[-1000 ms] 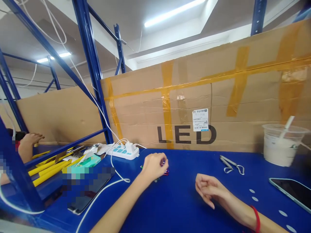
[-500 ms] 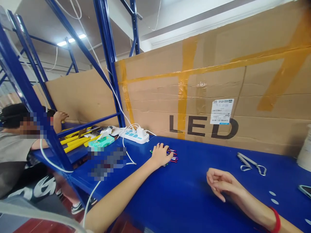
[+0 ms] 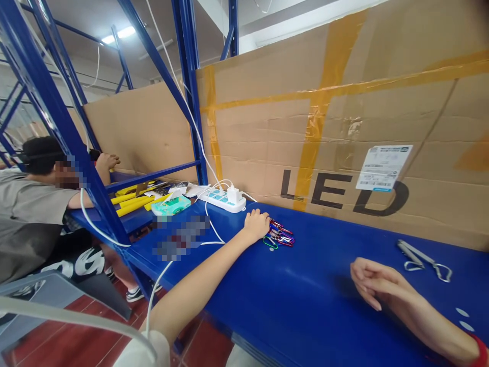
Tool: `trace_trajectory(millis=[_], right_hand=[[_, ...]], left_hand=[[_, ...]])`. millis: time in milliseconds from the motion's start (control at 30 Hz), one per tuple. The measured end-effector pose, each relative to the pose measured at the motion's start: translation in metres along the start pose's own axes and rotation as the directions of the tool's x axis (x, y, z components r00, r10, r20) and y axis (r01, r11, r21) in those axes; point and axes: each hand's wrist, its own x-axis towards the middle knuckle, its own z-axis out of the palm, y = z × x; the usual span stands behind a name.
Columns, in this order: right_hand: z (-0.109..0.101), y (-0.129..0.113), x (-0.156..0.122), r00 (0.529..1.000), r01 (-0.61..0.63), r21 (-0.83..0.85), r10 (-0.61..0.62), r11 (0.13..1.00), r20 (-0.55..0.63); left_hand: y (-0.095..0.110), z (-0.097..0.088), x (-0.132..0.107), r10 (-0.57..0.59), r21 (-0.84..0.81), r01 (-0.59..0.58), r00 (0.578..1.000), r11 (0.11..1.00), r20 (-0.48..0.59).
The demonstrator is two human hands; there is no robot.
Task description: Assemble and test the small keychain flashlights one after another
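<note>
Metal carabiners point(image 3: 283, 237) partly behind left hand point(image 3: 255, 226), grip too hidden to tell, right hand point(image 3: 376, 282) loosely half-curled, wristband point(image 3: 480, 350) cut off

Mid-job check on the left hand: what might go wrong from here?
The carabiners lie overlapping in a heap beside the left hand, so they may hook together or tangle. The white cable runs close to the left forearm in this view and might snag on it. The power strip also looks near that hand; a knock could shift it.

Left arm point(image 3: 200, 283) outstretched, fingers point(image 3: 263, 215) perhaps curled
</note>
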Motion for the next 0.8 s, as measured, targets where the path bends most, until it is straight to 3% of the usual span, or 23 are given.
trace_trajectory(millis=[200, 333, 567, 800], right_hand=[[0.005, -0.009, -0.003, 0.999, 0.016, -0.054, -0.018, 0.998, -0.032], [0.006, -0.015, -0.005, 0.999, 0.022, -0.069, -0.025, 0.997, -0.048], [0.006, -0.014, -0.004, 1.000, 0.014, -0.101, -0.011, 0.995, 0.028], [0.004, -0.014, -0.002, 0.999, 0.013, -0.088, -0.017, 0.996, -0.036]], left_hand=[[-0.022, -0.005, 0.010, 0.015, -0.028, -0.016, 0.999, 0.999, -0.050], [-0.034, -0.006, 0.013, 0.138, -0.033, -0.140, 0.989, 0.990, -0.057], [-0.032, -0.007, 0.014, 0.223, -0.008, -0.224, 0.973, 0.974, -0.061], [-0.031, -0.008, 0.012, 0.187, 0.037, -0.184, 0.980, 0.982, -0.068]])
